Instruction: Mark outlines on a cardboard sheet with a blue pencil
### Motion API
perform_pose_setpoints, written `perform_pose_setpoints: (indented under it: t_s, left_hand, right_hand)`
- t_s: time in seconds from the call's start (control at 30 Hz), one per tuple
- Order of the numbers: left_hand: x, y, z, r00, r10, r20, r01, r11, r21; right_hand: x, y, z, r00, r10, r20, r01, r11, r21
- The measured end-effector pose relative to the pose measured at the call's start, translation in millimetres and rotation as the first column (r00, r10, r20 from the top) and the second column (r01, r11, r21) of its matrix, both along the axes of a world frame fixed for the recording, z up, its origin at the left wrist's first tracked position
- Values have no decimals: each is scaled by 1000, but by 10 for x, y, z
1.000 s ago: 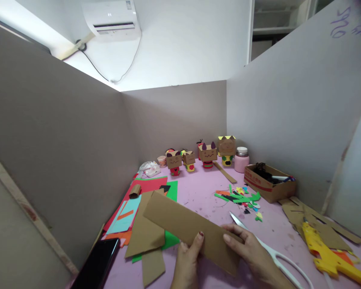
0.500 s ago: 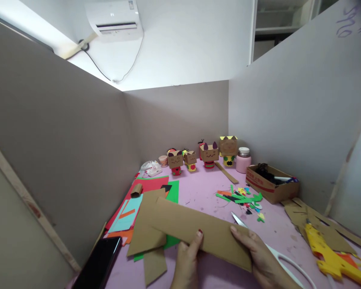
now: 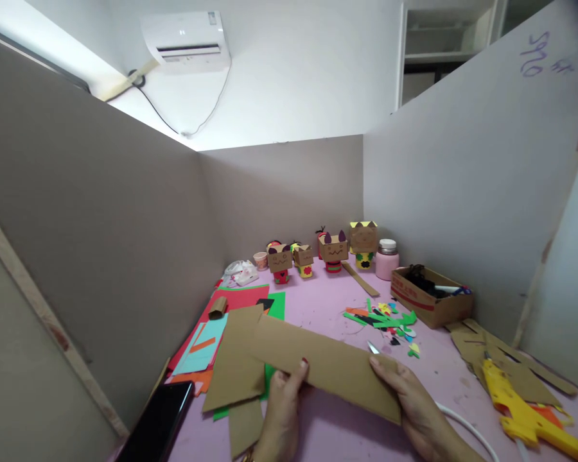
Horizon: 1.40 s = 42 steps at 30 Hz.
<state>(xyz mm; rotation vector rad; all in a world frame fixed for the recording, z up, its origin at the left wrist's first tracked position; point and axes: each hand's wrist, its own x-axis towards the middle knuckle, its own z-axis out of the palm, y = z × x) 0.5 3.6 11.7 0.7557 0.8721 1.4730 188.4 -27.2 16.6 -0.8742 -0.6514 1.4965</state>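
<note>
- Since the earlier frames: the cardboard strip [image 3: 325, 367] has swung flatter and lower over the pink table [image 3: 327, 308]. It now hides most of the scissors [image 3: 455, 420], leaving only the blade tip by the right fingers and a curve of white handle. The left thumb has slid toward the strip's middle.
- Left hand [image 3: 283, 410]: grasping the strip's near long edge, thumb on top, fingers underneath and out of sight.
- Right hand [image 3: 414, 404]: grasping the strip's right end, thumb on top close to the corner.
- Strip position: held just above the table, in front of the body. Long axis runs from far-left down to near-right. Its far-left end overlaps a second cardboard sheet [image 3: 236, 366] lying on coloured paper [image 3: 243, 298].
- Relation: the strip extends up and left from both hands. The right hand sits at an end, the left nearer mid-length.
- Count: 1 strip in hand; 4 box-headed cardboard figures [image 3: 334, 249] in the back row; 1 pink jar [image 3: 386, 258]; 1 open carton [image 3: 431, 296]; 1 yellow glue gun [image 3: 525, 410]; 1 black phone [image 3: 157, 427].
- Paper scraps [image 3: 385, 319]: too small and tangled to count.
</note>
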Motion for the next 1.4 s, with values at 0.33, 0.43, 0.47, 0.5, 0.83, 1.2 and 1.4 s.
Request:
perform_pose_setpoints:
  t_s: [0.33, 0.43, 0.47, 0.5, 0.83, 1.2, 1.4]
  left_hand:
    - [87, -57, -72, 996, -62, -58, 60, 998, -30]
    - [29, 0, -28, 1000, 21, 12, -21, 999, -45]
    - [1, 20, 3, 998, 59, 37, -57, 997, -49]
    - [-28, 38, 39, 994, 97, 60, -94, 994, -51]
    - [-38, 20, 86, 976, 134, 171, -106, 981, -161]
    - [-26, -8, 192, 949, 129, 286, -78, 980, -183]
    - [-34, 4, 196, 936, 137, 325, -78, 979, -189]
  right_hand:
    - [-72, -41, -24, 999, 33, -31, -33, 999, -3]
    - [-49, -34, -24, 1000, -5, 1, 5, 1000, -18]
    - [-36, -29, -26, 1000, -16, 3, 16, 1000, -23]
    - [-20, -21, -29, 1000, -24, -1, 24, 999, -26]
    - [154, 82, -15, 974, -220, -58, 215, 973, -78]
    - [126, 35, 35, 979, -175, -100, 170, 984, -53]
    - [119, 26, 48, 983, -162, -89, 159, 987, -36]
